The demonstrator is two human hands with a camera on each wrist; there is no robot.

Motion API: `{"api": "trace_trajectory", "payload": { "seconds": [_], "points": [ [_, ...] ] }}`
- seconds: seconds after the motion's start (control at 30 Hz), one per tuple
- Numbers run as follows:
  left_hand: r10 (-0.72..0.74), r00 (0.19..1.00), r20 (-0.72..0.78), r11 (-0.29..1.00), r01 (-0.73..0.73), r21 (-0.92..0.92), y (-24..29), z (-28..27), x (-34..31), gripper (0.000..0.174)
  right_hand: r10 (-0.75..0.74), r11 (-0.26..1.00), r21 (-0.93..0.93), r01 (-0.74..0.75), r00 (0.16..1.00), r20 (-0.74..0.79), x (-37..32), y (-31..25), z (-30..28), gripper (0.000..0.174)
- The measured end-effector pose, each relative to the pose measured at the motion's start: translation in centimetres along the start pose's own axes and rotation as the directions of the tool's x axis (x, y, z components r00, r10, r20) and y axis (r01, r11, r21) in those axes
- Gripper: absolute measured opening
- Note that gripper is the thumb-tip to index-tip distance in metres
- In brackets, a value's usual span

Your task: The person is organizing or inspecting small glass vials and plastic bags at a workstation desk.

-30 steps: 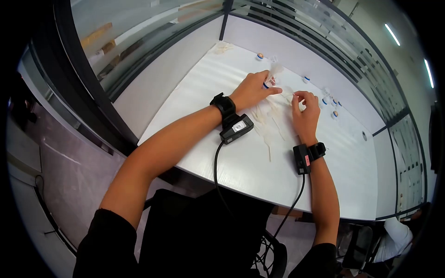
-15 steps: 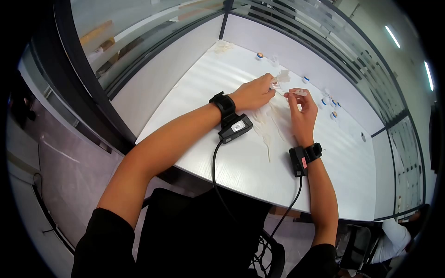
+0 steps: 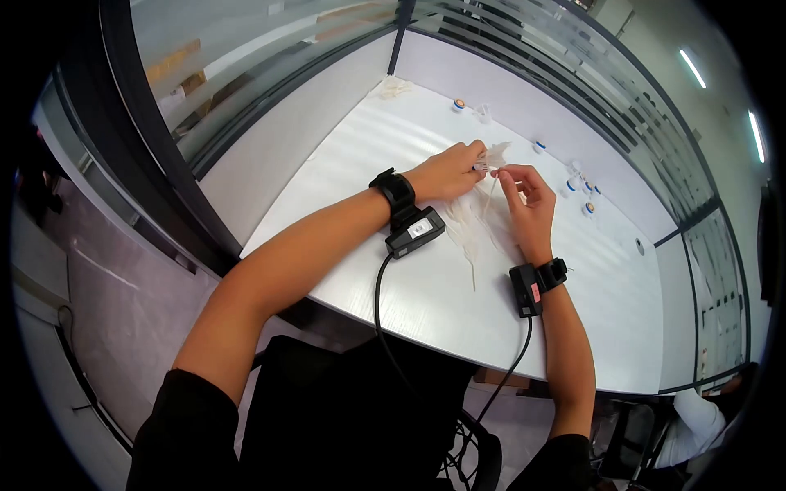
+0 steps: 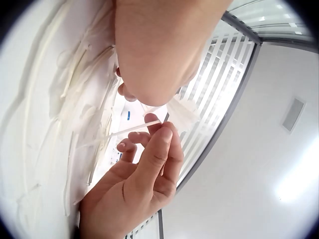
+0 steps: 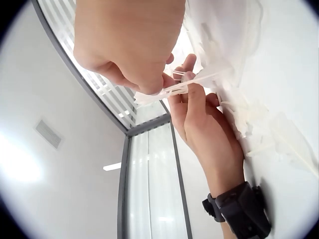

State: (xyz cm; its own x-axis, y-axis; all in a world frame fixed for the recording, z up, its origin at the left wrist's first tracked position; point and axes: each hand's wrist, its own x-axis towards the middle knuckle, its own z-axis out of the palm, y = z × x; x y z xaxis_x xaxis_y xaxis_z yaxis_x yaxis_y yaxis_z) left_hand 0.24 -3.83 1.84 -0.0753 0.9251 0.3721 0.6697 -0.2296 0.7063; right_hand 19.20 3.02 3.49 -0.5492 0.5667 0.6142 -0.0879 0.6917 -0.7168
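My left hand (image 3: 449, 173) grips a shuttlecock (image 3: 494, 155) above the table, its white feathers fanning out past the fingers; the hand mostly hides its blue-banded base. Close beside it, my right hand (image 3: 532, 204) pinches the end of a single feather's thin pale shaft (image 4: 134, 128) between thumb and forefinger. In the head view this feather slants down toward the table. The right wrist view shows several thin shafts (image 5: 177, 89) of the shuttlecock between the two hands. Loose white feathers (image 3: 467, 225) lie scattered on the table beneath them.
Small blue-banded shuttlecock heads stand toward the back of the white table (image 3: 393, 286), one at the back (image 3: 458, 105) and several at the right (image 3: 589, 209). More pale scraps (image 3: 395, 87) lie in the far corner. Low partitions (image 3: 311, 123) border the table. Cables (image 3: 378, 303) hang from both wrist cameras.
The right hand held a pale feather out to the right half a second ago; now it is closer to the left hand, with the feather pointing downward. The shuttlecock has tilted rightward in the left hand.
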Motion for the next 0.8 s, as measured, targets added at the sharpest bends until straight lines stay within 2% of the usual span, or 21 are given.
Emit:
{"api": "trace_trajectory", "payload": {
  "seconds": [0.1, 0.2, 0.3, 0.4, 0.5, 0.6, 0.7, 0.8],
  "points": [
    [0.012, 1.0, 0.001, 1.0, -0.012, -0.019, -0.2, -0.1, 0.1, 0.036, -0.021, 0.995, -0.099, 0.02, 1.0, -0.006, -0.1, 0.0, 0.0, 0.01],
    [0.038, 0.998, -0.058, 0.999, -0.038, -0.009, -0.2, 0.1, 0.1, 0.034, 0.032, 0.991, -0.128, -0.031, 0.999, 0.008, -0.2, -0.2, -0.1, 0.011],
    [-0.034, 0.998, -0.047, 0.999, 0.032, -0.03, 0.1, 0.1, 0.2, 0.031, 0.024, 0.954, -0.298, 0.019, 0.99, 0.139, -0.2, -0.5, 0.0, 0.016],
    [-0.018, 0.998, -0.057, 0.999, 0.015, -0.05, 0.2, -0.1, 0.1, 0.033, -0.023, 0.838, -0.517, 0.177, 0.957, 0.289, -0.4, -1.3, -0.1, 0.011],
    [-0.036, 0.999, -0.022, 0.998, 0.035, -0.059, 0.6, -0.4, 0.2, 0.033, 0.005, 0.865, -0.484, 0.136, 0.96, 0.279, -0.4, -0.9, -0.2, 0.012],
    [-0.016, 0.999, -0.052, 0.999, 0.013, -0.047, 0.6, -0.4, 0.1, 0.03, -0.025, 0.898, -0.415, 0.145, 0.959, 0.281, -0.3, 0.1, -0.4, 0.014],
    [-0.023, 0.996, -0.081, 0.999, 0.021, -0.029, 0.3, -0.1, 0.2, 0.031, -0.146, 0.852, -0.454, 0.263, 0.95, 0.277, -0.2, 0.6, -0.3, 0.014],
    [0.005, 0.995, -0.099, 1.0, -0.008, -0.03, 0.3, -0.1, 0.2, 0.031, -0.177, 0.863, -0.442, 0.247, 0.965, 0.193, -0.1, 0.5, -0.2, 0.009]
  ]
}}
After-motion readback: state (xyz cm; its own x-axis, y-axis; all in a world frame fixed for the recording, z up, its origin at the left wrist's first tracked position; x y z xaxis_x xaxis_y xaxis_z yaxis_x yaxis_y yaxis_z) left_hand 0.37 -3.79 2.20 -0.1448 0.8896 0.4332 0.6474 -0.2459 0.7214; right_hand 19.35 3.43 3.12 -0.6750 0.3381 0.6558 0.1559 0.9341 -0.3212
